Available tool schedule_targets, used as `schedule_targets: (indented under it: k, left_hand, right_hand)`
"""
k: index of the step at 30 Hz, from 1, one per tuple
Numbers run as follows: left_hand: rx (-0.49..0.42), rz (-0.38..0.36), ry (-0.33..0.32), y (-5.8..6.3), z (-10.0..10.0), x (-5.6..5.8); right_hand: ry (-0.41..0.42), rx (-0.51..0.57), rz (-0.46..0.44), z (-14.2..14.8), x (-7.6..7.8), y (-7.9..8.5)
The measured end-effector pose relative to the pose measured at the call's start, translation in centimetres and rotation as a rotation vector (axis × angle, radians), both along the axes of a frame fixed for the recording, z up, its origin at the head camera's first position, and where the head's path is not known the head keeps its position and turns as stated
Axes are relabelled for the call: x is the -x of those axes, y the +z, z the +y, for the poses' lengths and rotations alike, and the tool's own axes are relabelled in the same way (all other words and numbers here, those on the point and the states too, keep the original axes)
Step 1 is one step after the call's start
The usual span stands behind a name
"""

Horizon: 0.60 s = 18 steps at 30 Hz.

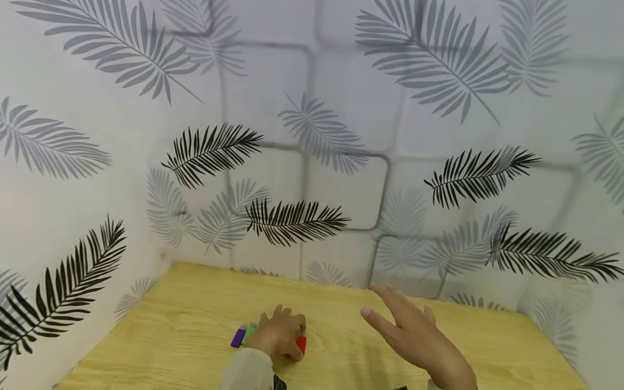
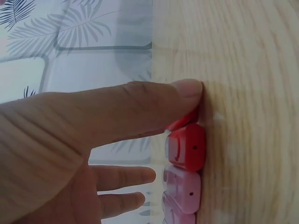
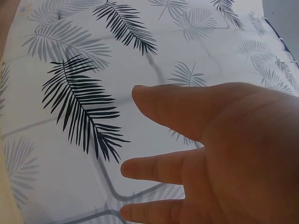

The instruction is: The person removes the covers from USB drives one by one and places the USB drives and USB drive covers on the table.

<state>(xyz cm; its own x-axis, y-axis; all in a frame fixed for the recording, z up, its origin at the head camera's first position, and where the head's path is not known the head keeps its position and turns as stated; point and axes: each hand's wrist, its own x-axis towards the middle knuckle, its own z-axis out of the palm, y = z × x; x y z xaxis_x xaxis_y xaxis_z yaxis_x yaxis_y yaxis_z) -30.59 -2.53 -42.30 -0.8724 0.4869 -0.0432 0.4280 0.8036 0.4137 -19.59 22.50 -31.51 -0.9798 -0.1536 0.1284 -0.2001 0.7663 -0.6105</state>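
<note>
A row of small plastic blocks with clear ends, USB-stick-like in shape, lies on the wooden table. My left hand [image 1: 277, 331] reaches over the row, with thumb and forefinger at opposite ends of a red block [image 1: 301, 343] on its right. In the left wrist view, the thumb partly covers that block, and another red block [image 2: 189, 147] and a pink block [image 2: 186, 189] sit beside it. A purple block [image 1: 238, 336] and a green block [image 1: 248, 334] show left of the hand; the middle of the row is hidden. My right hand [image 1: 414, 336] hovers above the table, fingers extended, holding nothing.
The yellow wood-grain table [image 1: 195, 303] meets a wall [image 1: 341, 189] covered in leaf-patterned paper at its back edge. A similar patterned wall [image 1: 58, 216] stands along the left side.
</note>
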Motion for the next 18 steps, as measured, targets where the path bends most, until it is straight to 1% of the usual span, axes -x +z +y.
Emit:
schedule_targets:
  k: [5,9,14,18]
  left_hand:
    - [0.009,-0.001,0.002,0.2,0.3,-0.1]
    - [-0.025,-0.001,-0.015,0.8,0.3,-0.3]
    - [-0.076,0.024,-0.031,2.3,0.2,-0.7]
    - [-0.083,0.054,-0.044,3.5,0.0,-1.3]
  right_hand:
    - [0.012,-0.003,0.02,0.0,0.0,0.1]
    - [0.009,0.003,0.0,0.0,0.0,0.1]
    - [0.009,0.013,-0.019,0.2,0.1,0.1]
    - [0.005,-0.001,0.009,0.0,0.1,-0.1]
